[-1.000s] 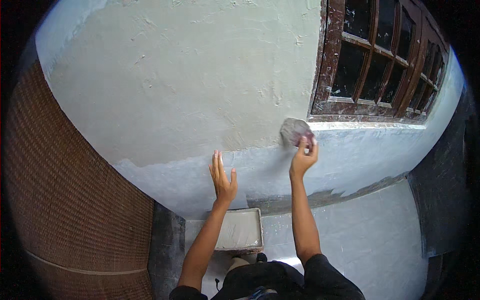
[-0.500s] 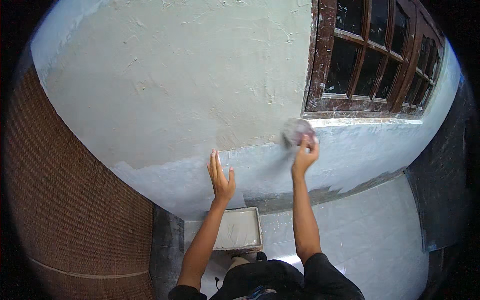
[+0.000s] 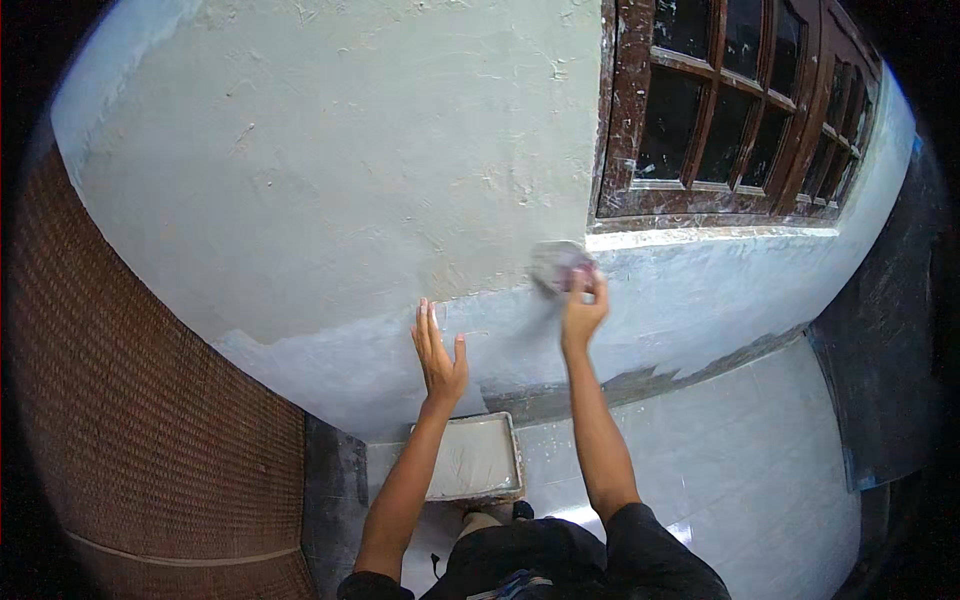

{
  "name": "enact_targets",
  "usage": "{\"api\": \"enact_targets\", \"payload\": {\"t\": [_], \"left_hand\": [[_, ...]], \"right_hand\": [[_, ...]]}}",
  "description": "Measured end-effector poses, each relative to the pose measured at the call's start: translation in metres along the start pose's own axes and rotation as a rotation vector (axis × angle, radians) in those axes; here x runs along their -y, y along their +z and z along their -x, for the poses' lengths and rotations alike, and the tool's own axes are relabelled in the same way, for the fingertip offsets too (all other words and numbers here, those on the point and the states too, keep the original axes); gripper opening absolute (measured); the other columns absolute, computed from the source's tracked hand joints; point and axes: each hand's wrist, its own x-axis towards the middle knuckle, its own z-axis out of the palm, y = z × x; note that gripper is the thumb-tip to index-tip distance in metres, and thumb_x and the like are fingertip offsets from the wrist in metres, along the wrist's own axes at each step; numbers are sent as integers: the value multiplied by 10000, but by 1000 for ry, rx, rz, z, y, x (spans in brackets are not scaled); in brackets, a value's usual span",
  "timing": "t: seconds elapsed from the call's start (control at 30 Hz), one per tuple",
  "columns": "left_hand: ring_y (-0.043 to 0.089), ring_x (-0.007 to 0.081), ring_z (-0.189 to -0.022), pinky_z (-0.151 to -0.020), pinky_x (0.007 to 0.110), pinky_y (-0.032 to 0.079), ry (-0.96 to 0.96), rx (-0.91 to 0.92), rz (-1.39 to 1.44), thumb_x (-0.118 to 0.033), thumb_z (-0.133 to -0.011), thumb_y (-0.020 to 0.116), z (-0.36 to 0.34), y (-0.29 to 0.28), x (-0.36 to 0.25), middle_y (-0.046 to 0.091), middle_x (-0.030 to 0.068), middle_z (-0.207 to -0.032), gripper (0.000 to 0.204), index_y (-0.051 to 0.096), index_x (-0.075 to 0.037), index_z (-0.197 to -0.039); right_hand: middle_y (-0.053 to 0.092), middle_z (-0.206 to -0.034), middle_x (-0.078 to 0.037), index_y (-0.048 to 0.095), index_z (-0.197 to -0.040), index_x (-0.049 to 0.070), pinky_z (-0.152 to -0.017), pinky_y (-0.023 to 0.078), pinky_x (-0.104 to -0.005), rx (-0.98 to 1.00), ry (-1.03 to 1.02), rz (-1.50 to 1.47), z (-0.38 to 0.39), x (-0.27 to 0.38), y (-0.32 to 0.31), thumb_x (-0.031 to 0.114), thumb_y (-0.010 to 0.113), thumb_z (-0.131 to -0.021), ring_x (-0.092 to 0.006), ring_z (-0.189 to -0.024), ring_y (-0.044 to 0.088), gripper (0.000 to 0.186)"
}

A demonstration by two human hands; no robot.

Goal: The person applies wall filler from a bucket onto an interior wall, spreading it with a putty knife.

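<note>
two hands [image 3: 440,368] [image 3: 583,320], one tray [image 3: 518,458], apparently one scraper [image 3: 556,264]

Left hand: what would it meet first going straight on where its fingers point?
Probably the wall, whose beige coating lies just beyond the left hand; whether they touch now is unclear.

We seem to be at a house under finishing work. The wall [image 3: 330,170] before us wears a rough cream coat above and a bluish-white surface below, and it holds a brown wooden window [image 3: 715,78] spattered with pale marks. We see glossy pale floor tiles [image 3: 730,450], a woven screen [image 3: 160,390] at the left and a tray [image 3: 518,458] of creamy paste [image 3: 470,455]. Indoors or porch, we cannot tell.
</note>
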Motion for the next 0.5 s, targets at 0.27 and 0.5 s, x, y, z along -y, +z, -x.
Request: {"api": "enact_targets", "payload": {"t": [0.27,0.5], "left_hand": [[190,350,-1443,-1160,522,117,-1,23,3,-134,-899,521,-1,11,-10,212,199,-1551,676,218,12,-1486],[188,345,-1445,-1157,540,113,-9,10,19,-122,-889,533,1,8,-10,205,185,-1559,694,211,5,-1490]], "right_hand": [[649,-1022,-77,623,-1128,-37,-778,497,-272,58,-6,-212,8,-13,-12,105,657,-911,-133,-894,586,261],[647,-945,-55,608,-1126,-21,-693,503,-234,-114,20,-154,-24,-44,-27,99,621,-941,-97,-824,590,221]]}}
